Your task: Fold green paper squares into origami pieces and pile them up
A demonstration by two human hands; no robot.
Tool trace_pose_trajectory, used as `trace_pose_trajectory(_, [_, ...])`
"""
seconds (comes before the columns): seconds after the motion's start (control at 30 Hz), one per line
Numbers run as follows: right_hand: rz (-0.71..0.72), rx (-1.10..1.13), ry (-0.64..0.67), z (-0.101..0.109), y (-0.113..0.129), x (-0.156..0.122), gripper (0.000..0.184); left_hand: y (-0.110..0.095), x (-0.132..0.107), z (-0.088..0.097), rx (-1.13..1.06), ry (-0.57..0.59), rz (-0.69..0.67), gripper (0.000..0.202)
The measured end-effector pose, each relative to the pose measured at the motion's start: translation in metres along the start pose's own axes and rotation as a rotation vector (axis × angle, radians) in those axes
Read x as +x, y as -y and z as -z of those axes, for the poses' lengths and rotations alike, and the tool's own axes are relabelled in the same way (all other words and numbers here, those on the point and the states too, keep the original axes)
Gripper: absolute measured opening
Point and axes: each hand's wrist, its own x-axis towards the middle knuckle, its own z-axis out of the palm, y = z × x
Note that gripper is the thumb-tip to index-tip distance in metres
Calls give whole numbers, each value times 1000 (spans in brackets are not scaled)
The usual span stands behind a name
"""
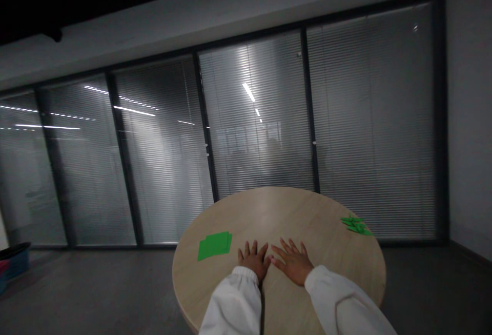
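Observation:
My left hand and my right hand lie flat and side by side on a round light-wood table, fingers spread, holding nothing. Both arms wear white sleeves. A small stack of green paper sheets lies on the table a short way left of my left hand. A pile of small folded green paper pieces sits near the table's far right edge, well away from my right hand.
Behind the table runs a wall of glass panels with closed blinds in dark frames. A grey floor surrounds the table. A blue bin stands at the far left. A white wall is on the right.

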Motion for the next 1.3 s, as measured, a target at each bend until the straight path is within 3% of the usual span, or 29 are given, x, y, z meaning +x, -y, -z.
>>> trace_pose_trajectory(1.3, [6,39,-76,-2,-2,1,60,2,3,-1,-39,-37,-15,58])
